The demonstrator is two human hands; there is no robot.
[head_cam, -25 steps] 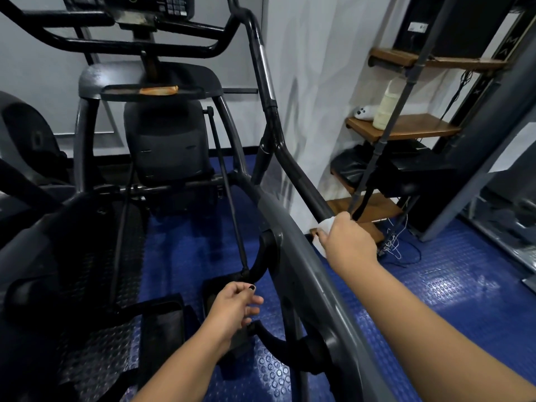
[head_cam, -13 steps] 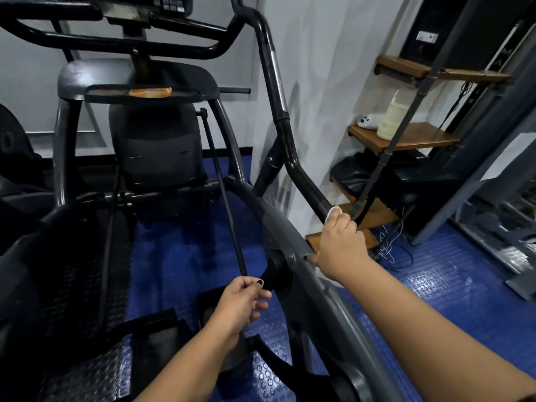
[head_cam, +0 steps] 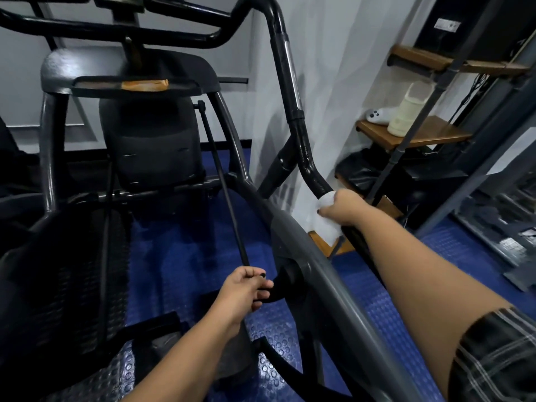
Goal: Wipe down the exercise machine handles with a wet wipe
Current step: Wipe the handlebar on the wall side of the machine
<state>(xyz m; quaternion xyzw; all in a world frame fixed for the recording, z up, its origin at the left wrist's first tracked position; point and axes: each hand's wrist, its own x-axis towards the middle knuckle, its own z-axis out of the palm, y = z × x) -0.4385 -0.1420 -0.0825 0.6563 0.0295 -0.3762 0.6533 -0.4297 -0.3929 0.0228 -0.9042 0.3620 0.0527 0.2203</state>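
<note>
I see the machine (head_cam: pixel 130 71) first, with its black handle (head_cam: pixel 307 158). Left of the handle and lower, my left hand (head_cam: pixel 246 291) curls loosely at a thin rod (head_cam: pixel 223 181); I cannot tell if it holds it. My right hand (head_cam: pixel 345 208) grips the wipe (head_cam: pixel 327 204) round the handle's lower bend.

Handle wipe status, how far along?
Done: unclear; the right handle looks glossy above the grip, maybe wiped. In hand: right hand grips the wet wipe round its lower bend. To do: likely its upper stretch and the front crossbar.
</note>
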